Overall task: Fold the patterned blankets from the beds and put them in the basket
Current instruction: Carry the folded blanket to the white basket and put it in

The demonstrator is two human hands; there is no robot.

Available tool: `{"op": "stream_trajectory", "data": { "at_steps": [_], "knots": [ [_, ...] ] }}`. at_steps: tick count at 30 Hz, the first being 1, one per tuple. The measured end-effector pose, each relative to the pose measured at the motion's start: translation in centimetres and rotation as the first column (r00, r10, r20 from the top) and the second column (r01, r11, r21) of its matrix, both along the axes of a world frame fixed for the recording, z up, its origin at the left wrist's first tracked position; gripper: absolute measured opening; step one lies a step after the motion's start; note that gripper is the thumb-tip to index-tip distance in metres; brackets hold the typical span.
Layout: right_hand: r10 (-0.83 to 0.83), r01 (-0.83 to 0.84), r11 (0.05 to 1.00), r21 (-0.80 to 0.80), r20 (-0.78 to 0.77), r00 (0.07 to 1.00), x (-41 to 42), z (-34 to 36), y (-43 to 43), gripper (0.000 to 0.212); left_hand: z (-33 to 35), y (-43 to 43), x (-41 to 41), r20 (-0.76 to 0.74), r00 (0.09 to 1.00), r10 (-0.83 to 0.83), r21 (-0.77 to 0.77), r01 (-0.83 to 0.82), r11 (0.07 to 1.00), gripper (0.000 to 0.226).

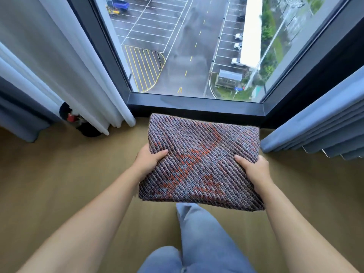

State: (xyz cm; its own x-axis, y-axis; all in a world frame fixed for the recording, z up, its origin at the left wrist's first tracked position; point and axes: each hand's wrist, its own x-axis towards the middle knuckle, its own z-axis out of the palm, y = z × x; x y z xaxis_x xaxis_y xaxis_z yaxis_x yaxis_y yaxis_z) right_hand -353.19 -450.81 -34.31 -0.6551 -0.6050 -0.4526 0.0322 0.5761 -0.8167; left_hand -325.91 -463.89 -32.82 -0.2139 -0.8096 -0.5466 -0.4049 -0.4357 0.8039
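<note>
The folded blanket (201, 160) was held above the floor (59, 174) near the window (197, 46). The left hand (148, 161) and right hand (254, 169) gripped opposite edges. The soft, thick fabric probably needed support on both sides.

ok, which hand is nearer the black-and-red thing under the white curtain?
Left. The left hand grips the blanket edge toward the black-and-red thing; the right hand grips the far edge.
</note>
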Motion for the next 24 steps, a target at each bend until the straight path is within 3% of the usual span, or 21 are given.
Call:
{"op": "stream_trajectory", "data": {
  "at_steps": [7, 12, 17, 24],
  "knots": [
    [-0.060, 0.062, 0.994, 0.090, -0.029, 0.998, -3.9, -5.3, -12.0, 0.046, -5.4, -13.4, -5.4, 0.035, 0.998, -0.053, 0.043, 0.052, 0.998, 0.039],
    [-0.093, 0.112, 0.975, 0.192, -0.109, 0.990, -6.4, -12.2, -18.5, 0.050, -14.2, -21.6, -8.3, 0.017, 0.997, -0.076, 0.196, 0.071, 0.978, 0.052],
    [-0.126, 0.168, 0.945, 0.281, -0.159, 0.979, -7.6, -22.8, -23.4, 0.053, -25.9, -27.9, -10.8, 0.036, 0.991, -0.131, 0.254, 0.118, 0.960, 0.045],
    [-0.031, 0.086, 0.930, 0.356, -0.157, 0.987, -5.4, -41.6, -28.3, 0.049, -43.7, -33.1, -9.1, 0.231, 0.958, -0.170, 0.114, 0.147, 0.982, 0.048]
  ]
}}
